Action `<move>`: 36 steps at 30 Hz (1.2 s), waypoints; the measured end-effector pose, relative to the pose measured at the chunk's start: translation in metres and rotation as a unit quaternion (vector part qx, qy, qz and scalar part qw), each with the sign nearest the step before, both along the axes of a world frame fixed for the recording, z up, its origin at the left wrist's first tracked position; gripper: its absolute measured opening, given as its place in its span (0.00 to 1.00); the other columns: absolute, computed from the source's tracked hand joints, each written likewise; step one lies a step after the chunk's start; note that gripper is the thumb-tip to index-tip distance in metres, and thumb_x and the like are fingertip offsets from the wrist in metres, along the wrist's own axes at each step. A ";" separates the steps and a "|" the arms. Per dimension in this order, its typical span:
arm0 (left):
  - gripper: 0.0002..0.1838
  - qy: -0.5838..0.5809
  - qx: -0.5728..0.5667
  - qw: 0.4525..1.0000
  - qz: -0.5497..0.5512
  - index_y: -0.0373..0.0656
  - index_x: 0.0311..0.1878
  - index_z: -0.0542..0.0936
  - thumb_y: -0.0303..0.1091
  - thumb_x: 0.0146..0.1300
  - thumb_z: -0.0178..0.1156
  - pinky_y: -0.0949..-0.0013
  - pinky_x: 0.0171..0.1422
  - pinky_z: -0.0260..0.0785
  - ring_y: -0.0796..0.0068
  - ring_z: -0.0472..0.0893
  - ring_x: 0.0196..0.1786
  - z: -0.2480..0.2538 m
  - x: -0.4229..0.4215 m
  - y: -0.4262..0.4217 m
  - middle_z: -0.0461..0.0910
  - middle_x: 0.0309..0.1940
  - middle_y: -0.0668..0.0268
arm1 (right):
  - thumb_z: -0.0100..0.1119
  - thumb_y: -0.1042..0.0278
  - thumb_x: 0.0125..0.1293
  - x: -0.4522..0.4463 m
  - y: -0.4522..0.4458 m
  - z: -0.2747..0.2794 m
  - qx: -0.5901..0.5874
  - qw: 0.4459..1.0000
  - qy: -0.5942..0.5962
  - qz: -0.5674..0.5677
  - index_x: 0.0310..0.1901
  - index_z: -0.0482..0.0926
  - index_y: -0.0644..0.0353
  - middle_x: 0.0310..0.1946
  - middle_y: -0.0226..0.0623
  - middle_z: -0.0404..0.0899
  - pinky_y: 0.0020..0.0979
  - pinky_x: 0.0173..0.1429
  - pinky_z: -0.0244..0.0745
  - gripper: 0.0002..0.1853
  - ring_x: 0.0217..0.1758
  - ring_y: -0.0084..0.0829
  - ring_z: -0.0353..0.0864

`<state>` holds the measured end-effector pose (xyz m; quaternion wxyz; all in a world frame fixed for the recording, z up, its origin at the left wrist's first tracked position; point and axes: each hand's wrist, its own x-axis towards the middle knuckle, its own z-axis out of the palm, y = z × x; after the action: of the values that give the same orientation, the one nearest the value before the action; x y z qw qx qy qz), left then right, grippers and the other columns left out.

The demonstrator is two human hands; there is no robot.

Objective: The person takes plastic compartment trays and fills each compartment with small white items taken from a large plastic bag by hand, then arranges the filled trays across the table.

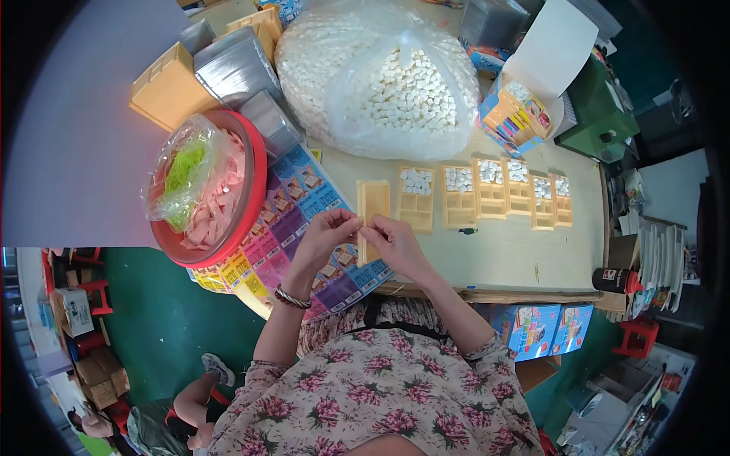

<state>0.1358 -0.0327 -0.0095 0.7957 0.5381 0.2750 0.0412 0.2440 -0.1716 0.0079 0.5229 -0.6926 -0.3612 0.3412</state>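
My left hand (332,234) and my right hand (395,242) meet at the table's front, fingers pinched on a pale yellow plastic tray (374,199). The tray stands lengthwise between them; my fingertips hide its middle. To its right is a row of similar compartment trays, among them a near tray (416,213) and another tray (460,211), with white cube-like pieces (417,181) in their far compartments. Beneath my left hand lies a colourful printed sheet (293,213). A bracelet (292,298) circles my left wrist.
A large clear bag of white pieces (407,95) sits behind the trays. At left, a red basin (257,163) holds pink pieces and a bag of green strands (185,169). Stacked yellow trays (171,87), an open display box (517,114) and a green metal box (598,114) stand around.
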 end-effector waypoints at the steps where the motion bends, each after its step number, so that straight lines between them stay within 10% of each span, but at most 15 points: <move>1: 0.07 -0.013 -0.036 0.999 0.009 0.39 0.39 0.77 0.31 0.62 0.59 0.76 0.41 0.72 0.83 0.77 0.35 -0.001 -0.001 0.000 0.78 0.33 0.70 | 0.56 0.69 0.63 0.001 0.000 0.000 -0.001 1.000 0.000 -0.001 0.27 0.70 0.66 0.14 0.33 0.63 0.27 0.23 0.57 0.11 0.19 0.19 0.60; 6: 0.09 -0.057 -0.082 0.995 0.018 0.39 0.36 0.77 0.35 0.62 0.61 0.79 0.37 0.69 0.85 0.75 0.31 0.008 -0.002 -0.004 0.77 0.30 0.72 | 0.53 0.66 0.67 0.004 -0.004 0.011 0.044 0.982 0.177 0.048 0.26 0.70 0.61 0.19 0.18 0.59 0.19 0.26 0.51 0.12 0.23 0.12 0.55; 22: 0.08 -0.083 -0.089 0.990 0.076 0.41 0.39 0.75 0.37 0.66 0.56 0.79 0.42 0.66 0.85 0.73 0.34 0.006 -0.017 -0.016 0.75 0.31 0.74 | 0.51 0.66 0.68 0.011 -0.012 0.016 0.031 0.961 0.267 0.065 0.27 0.71 0.60 0.19 0.17 0.60 0.18 0.25 0.51 0.12 0.22 0.11 0.55; 26: 0.08 -0.075 -0.047 0.992 0.090 0.42 0.38 0.75 0.36 0.66 0.55 0.78 0.41 0.67 0.85 0.73 0.32 -0.016 -0.042 0.011 0.75 0.29 0.75 | 0.53 0.65 0.66 0.030 -0.022 0.025 -0.008 1.000 0.026 0.009 0.27 0.71 0.60 0.15 0.20 0.62 0.20 0.23 0.54 0.11 0.19 0.13 0.59; 29: 0.09 0.160 0.334 0.926 0.075 0.35 0.38 0.74 0.33 0.64 0.55 0.72 0.36 0.67 0.77 0.74 0.28 -0.049 -0.062 0.035 0.75 0.24 0.65 | 0.53 0.67 0.62 0.052 -0.029 0.042 -0.067 0.976 -0.205 0.015 0.26 0.71 0.61 0.14 0.31 0.68 0.29 0.24 0.61 0.10 0.18 0.25 0.68; 36: 0.08 -0.085 0.464 0.879 0.063 0.34 0.38 0.76 0.30 0.64 0.56 0.76 0.32 0.65 0.81 0.72 0.27 0.056 0.059 0.037 0.75 0.22 0.66 | 0.52 0.69 0.54 0.116 0.003 0.050 -0.150 0.848 -0.507 0.011 0.24 0.71 0.63 0.19 0.44 0.74 0.43 0.31 0.69 0.07 0.25 0.45 0.76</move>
<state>0.1945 0.0038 0.0465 0.4708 0.8216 0.1893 0.2599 0.3598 -0.1682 0.0577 0.1525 -0.8351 -0.5285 -0.0018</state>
